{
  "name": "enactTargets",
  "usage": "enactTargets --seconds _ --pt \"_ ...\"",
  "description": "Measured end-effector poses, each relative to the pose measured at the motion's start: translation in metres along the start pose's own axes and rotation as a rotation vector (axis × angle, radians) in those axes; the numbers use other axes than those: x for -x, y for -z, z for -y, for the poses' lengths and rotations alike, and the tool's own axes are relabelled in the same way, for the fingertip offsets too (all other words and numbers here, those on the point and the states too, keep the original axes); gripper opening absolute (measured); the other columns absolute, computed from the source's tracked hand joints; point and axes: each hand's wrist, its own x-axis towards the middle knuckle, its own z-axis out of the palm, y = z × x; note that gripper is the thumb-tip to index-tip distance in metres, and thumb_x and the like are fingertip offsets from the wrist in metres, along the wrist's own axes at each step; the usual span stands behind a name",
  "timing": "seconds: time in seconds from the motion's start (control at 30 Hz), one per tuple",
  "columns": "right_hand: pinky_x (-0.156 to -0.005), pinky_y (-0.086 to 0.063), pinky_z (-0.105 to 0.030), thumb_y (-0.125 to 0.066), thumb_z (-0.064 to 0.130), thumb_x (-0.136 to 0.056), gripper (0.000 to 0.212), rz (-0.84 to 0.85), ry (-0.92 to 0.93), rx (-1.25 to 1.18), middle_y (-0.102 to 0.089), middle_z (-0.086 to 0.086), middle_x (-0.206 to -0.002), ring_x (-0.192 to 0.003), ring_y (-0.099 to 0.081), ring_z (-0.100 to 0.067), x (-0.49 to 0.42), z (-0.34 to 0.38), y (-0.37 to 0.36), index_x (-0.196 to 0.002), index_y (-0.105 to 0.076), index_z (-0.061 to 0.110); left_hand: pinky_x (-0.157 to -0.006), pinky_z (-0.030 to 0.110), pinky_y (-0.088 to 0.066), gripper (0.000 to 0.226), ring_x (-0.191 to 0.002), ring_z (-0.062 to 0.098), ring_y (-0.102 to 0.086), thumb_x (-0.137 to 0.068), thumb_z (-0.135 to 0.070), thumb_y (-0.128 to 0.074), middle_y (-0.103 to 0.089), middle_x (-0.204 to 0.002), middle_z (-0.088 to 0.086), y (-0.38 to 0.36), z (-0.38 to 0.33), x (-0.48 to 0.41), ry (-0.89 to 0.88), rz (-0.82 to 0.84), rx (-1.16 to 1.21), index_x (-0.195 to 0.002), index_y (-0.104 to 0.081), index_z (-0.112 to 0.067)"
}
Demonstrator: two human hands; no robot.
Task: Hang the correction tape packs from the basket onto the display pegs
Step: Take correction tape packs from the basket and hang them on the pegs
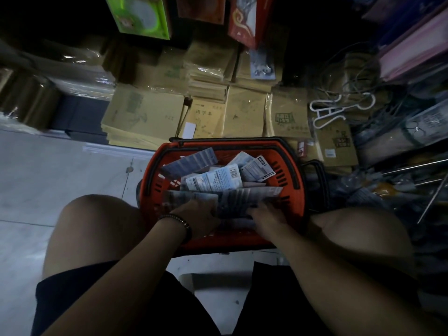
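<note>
1. Reaching down between the two bare knees, both hands are inside a red plastic basket [289, 170] that stands on the tiled floor [60, 170].
2. The correction tape packs [213, 179] lie loose in the basket in a mixed heap. Some show the printed back with a barcode, and others lean against the basket wall.
3. The left hand [196, 214] lies on a fanned group of packs at the near-left side of the basket. A dark bead bracelet [180, 223] is around its wrist. Its fingers are blurred and partly hidden, so I cannot tell if they are curled around the packs or only rest on them.
4. The right hand [266, 217] lies just beside it on another fanned group of packs at the near-right side. Its fingers point toward the left hand, and I cannot tell if they grip.
5. The black handles [230, 141] of the basket are folded down at its far rim.
6. Behind the basket, stacks of brown exercise books [143, 117] in clear wrap cover a low shelf.
7. White plastic hangers [339, 110] lie on the stacks at the right, near a tangle of thin wires.
8. Thin metal rods [412, 167] lie to the right of the basket.
</note>
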Motion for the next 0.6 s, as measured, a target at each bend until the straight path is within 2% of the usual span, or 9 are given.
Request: enactTargets --seconds 0.17,0.3,0.4,0.47,0.53,0.6 --pt "-0.107 -0.049 -0.044 -0.067 0.027 -0.097 0.043 -0.094 -0.064 -0.179 -0.055 -0.003 -0.147 -0.135 -0.053 -0.032 0.000 -0.001 0.010 -0.137 -0.063 0.042 -0.112 0.040 -0.049 0.040 -0.130 0.025 -0.060 -0.106 -0.045 -0.051 -0.063 -0.142 0.005 0.006 0.000 0.002 0.009 -0.017 -0.023 -0.140 -0.058 -0.026" --pt "-0.103 -0.051 -0.044 -0.067 0.030 -0.100 0.038 -0.183 -0.078 -0.334 -0.062 -0.004 -0.141 -0.131 -0.059 -0.030 0.006 -0.003 0.030 -0.137 -0.060 0.030 -0.110 0.042 -0.051 0.042 -0.131 0.027 -0.059 -0.106 -0.048 -0.047 -0.063 -0.142 0.005 0.013 -0.001 0.004 0.065 -0.048 -0.046 -0.138 -0.061 -0.025" --pt "-0.095 -0.054 -0.042 -0.070 0.033 -0.099 0.035 -0.264 -0.115 -0.572 -0.069 -0.006 -0.128 -0.118 -0.065 -0.029 0.011 -0.001 0.047 -0.130 -0.063 0.020 -0.108 0.043 -0.051 0.040 -0.127 0.032 -0.061 -0.108 -0.043 -0.048 -0.063 -0.139 0.010 0.017 -0.007 0.010 0.110 -0.055 -0.020 -0.136 -0.061 -0.018" --pt "-0.089 -0.054 -0.039 -0.070 0.031 -0.099 0.033 -0.340 -0.137 -0.759 -0.072 -0.006 -0.124 -0.112 -0.067 -0.027 0.017 0.003 0.055 -0.128 -0.066 0.017 -0.104 0.041 -0.053 0.039 -0.123 0.032 -0.063 -0.104 -0.043 -0.055 -0.065 -0.135 0.010 0.012 -0.008 0.009 0.151 -0.159 0.146 -0.133 -0.062 -0.017" --pt "-0.082 -0.052 -0.034 -0.071 0.028 -0.099 0.030 -0.438 -0.120 -0.886 -0.074 -0.004 -0.120 -0.107 -0.069 -0.023 0.024 0.010 0.063 -0.126 -0.068 0.016 -0.101 0.041 -0.056 0.047 -0.121 0.028 -0.065 -0.101 -0.043 -0.063 -0.062 -0.137 0.004 0.008 -0.014 0.011 0.128 -0.227 0.357 -0.140 -0.055 -0.020" --pt "-0.076 -0.048 -0.031 -0.073 0.026 -0.097 0.027 -0.537 -0.088 -0.951 -0.074 0.000 -0.110 -0.098 -0.068 -0.017 0.036 0.022 0.070 -0.122 -0.069 0.017 -0.097 0.042 -0.059 0.063 -0.117 0.020 -0.065 -0.095 -0.049 -0.071 -0.059 -0.141 0.003 0.002 -0.024 0.015 0.070 -0.273 0.734 -0.149 -0.045 -0.029"
